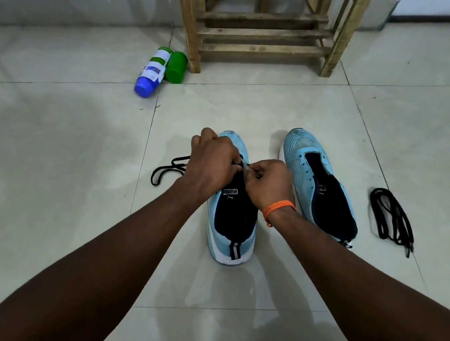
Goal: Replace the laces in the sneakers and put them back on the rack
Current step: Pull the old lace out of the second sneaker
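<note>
Two light-blue sneakers (318,178), navy-lined, white-soled, stand unlaced.

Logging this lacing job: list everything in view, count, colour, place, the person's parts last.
left sneaker: one, light blue, navy inside, under both hands
right sneaker: one, same colours, beside it, unlaced
loose lace: one, black, left of the left sneaker
lace bundle: one, black, right of the right sneaker
rack: one, bare wood, by the wall
bottle: one, white, blue cap, lying by the rack
green container: one, beside the bottle
wristband: one, orange, right wrist
left hand: grip closed, apparently on the loose lace
right hand: grip pinching the left sneaker's eyelet edge
</note>
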